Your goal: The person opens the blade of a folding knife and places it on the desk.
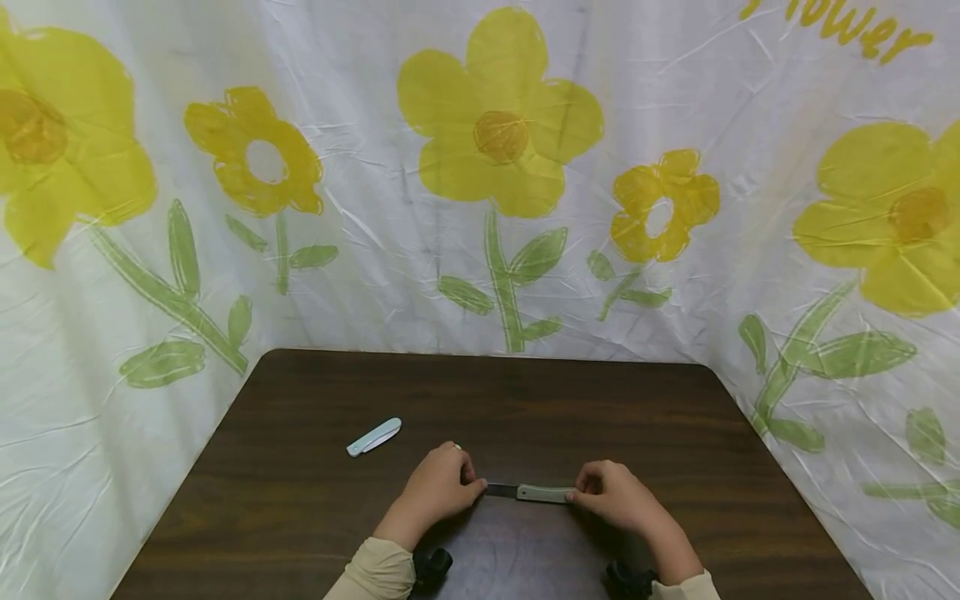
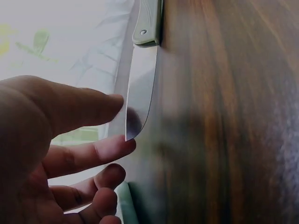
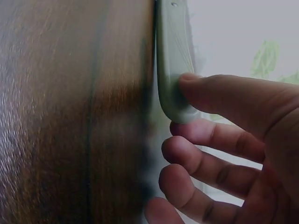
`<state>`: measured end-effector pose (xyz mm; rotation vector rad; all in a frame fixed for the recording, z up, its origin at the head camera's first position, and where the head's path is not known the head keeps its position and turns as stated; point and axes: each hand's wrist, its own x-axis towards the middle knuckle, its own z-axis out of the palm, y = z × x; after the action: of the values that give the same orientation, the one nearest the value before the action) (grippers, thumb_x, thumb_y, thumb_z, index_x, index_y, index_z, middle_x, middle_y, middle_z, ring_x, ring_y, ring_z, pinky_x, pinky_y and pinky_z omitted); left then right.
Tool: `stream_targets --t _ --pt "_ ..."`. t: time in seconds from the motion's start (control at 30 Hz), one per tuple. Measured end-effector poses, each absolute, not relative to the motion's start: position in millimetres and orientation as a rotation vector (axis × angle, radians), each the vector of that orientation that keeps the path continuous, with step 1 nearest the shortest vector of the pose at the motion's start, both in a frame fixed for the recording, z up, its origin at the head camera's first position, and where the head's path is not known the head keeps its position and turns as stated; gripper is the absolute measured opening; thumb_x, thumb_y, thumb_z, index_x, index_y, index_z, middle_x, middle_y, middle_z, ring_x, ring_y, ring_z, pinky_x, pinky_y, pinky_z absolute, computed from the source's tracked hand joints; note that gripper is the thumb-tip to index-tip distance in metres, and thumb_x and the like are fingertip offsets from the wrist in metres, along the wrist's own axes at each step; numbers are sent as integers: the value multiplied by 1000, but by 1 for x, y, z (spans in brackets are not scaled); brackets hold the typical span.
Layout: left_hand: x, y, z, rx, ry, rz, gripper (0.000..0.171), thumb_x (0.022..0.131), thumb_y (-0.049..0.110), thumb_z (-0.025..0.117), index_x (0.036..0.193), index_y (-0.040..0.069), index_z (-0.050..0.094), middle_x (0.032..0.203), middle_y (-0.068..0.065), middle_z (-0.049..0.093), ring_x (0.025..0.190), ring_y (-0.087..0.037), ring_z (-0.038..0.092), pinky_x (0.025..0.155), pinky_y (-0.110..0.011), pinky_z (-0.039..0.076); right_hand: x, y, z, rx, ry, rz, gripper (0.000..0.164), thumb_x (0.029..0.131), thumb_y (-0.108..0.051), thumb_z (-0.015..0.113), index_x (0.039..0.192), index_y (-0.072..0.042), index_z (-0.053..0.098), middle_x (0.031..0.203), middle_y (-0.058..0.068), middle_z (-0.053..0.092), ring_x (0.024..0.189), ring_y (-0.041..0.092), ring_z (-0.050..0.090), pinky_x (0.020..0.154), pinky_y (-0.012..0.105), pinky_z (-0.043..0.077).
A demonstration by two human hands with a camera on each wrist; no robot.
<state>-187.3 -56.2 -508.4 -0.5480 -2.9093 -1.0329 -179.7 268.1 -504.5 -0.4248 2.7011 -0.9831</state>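
Observation:
An unfolded pocket knife [image 1: 542,494] with a pale green handle lies level between the two hands, close over the table. At its handle end, the right hand [image 1: 617,497] pinches with the thumb on the side and the index fingertip at the butt; its other fingers curl loosely below. The left hand [image 1: 442,486] is at the point of the blade [image 2: 142,88]. Its thumb stands a sliver away from the blade's spine, and the blade's tip overlaps the index fingertip. A second pocket knife [image 1: 374,437], light blue and folded, lies beyond the left hand.
Beneath the hands is a dark wood-grain table [image 1: 480,400]. A white sheet [image 1: 360,250] with painted yellow flowers hangs behind it and along both sides. Black wrist straps [image 1: 432,567] with cameras sit near the sleeves.

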Motion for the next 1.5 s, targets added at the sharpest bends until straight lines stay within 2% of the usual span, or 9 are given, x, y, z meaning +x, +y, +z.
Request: stream_targets --t 0.2,0.43,0.77,0.97,1.2,1.37,1.5 --pt "-190 -61 -507 -492 -2879 -1040 22 89 28 83 80 15 69 86 0 58 78 -15 55 66 -33 48 -180 266 -507 -387 2720 -972 24 97 -36 79 86 -16 69 80 -4 65 65 10 55 57 27 46" --pt "-192 -73 -502 -429 -2824 -1034 18 89 21 83 88 7 71 85 -6 60 74 -16 51 64 -32 45 -180 261 -504 -340 2747 -948 24 97 -38 78 87 -18 70 79 -4 65 65 12 55 55 28 46" --pt "-191 -86 -506 -228 -2883 -976 27 89 20 84 107 3 72 97 -13 61 83 -28 55 69 -42 50 -184 233 -500 -460 2642 -1182 19 103 -37 71 103 -17 74 90 -2 69 70 10 58 60 28 52" --pt "-192 -86 -507 -231 -2917 -986 32 91 20 83 114 0 72 104 -16 63 89 -31 57 73 -44 52 -191 208 -499 -514 2638 -1248 20 103 -35 72 105 -15 75 90 -1 70 70 10 59 60 28 52" --pt "-194 -83 -507 -270 -2916 -941 27 89 15 83 109 -1 75 100 -13 64 87 -30 57 71 -41 51 -197 180 -498 -570 2611 -1267 16 103 -31 72 103 -15 74 88 -1 70 68 9 59 60 26 51" --pt "-195 -81 -508 -287 -2924 -886 21 88 13 85 102 2 75 97 -10 64 85 -27 60 68 -40 51 -200 165 -500 -596 2541 -1310 18 104 -31 71 104 -14 75 89 1 71 70 14 63 61 27 53" --pt "-195 -81 -507 -304 -2909 -899 21 84 11 86 98 5 71 91 -7 62 79 -23 60 65 -39 51 -202 156 -503 -596 2528 -1308 19 104 -32 70 104 -14 76 89 2 71 69 12 62 61 26 52"
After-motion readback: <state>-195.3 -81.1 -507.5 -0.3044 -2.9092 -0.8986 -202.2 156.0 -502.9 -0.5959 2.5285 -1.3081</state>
